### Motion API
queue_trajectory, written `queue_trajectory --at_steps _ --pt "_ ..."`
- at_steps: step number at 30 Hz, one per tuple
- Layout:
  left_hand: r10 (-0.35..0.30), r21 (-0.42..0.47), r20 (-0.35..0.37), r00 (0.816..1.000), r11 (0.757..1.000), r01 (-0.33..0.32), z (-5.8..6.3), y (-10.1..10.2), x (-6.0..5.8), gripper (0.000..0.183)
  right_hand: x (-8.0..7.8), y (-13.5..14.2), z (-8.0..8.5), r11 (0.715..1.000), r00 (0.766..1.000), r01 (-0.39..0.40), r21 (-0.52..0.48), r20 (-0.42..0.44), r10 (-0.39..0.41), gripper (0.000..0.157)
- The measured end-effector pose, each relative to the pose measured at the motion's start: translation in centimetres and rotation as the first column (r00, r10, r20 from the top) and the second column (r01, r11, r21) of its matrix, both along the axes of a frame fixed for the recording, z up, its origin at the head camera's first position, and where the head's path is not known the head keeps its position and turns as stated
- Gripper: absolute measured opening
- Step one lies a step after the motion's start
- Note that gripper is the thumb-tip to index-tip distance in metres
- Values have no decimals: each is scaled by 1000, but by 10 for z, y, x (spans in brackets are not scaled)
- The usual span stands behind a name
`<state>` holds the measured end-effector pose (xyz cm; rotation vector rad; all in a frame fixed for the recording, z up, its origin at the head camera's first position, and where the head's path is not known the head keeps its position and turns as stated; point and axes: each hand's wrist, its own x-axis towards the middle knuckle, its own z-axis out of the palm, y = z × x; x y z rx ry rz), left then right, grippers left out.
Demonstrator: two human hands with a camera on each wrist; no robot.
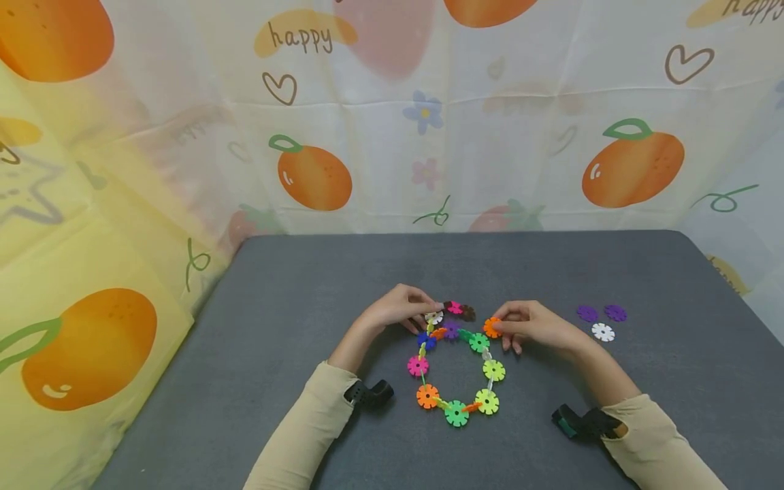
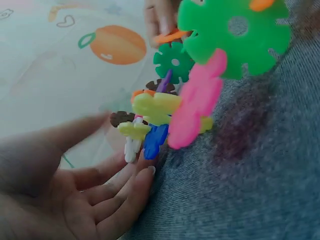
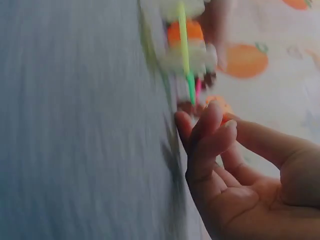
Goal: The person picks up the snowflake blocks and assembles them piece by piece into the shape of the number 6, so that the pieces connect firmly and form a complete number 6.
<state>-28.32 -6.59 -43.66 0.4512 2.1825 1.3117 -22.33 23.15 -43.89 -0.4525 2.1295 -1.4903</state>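
A ring of interlocking flower discs (image 1: 456, 413) in several colours lies on the grey table, its discs slotted edge to edge. At the ring's far left, my left hand (image 1: 401, 306) pinches a dark brown disc (image 2: 120, 119), with its thumb on it and its fingers by a white disc (image 2: 132, 148). A pink disc (image 1: 454, 307) and another brown disc (image 1: 468, 313) sit just right of those fingertips. Between thumb and fingers, my right hand (image 1: 535, 325) holds an orange disc (image 1: 493, 327) close to the green disc (image 1: 479, 342) of the ring.
Two loose purple discs (image 1: 587, 313) and a white disc (image 1: 603, 332) lie on the table (image 1: 306, 272), right of my right hand. Behind the table hangs a printed cloth (image 1: 380, 170). Each wrist wears a black camera strap (image 1: 369, 393).
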Motion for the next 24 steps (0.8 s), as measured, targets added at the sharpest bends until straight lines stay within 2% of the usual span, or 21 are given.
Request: queue_trajectory --at_steps 5,9,14,18,24 --pt "20 -77 -63 998 997 -24 -1 7 -1 51 2 -20 -4 998 997 -38 -56 64 41 32" --pt "6 -102 -102 995 995 -16 0 11 -2 45 3 -26 -4 997 996 -56 -53 72 60 30" --pt "-14 -57 -75 997 998 10 0 10 -3 35 3 -26 -4 996 995 -66 -51 71 70 30" --pt "-3 -25 -52 999 1000 2 0 8 -3 33 3 -26 -4 997 995 -65 -48 74 68 31" --pt "8 -22 -54 998 1000 -9 0 10 -2 33 3 -27 -2 997 994 -67 -34 80 69 31"
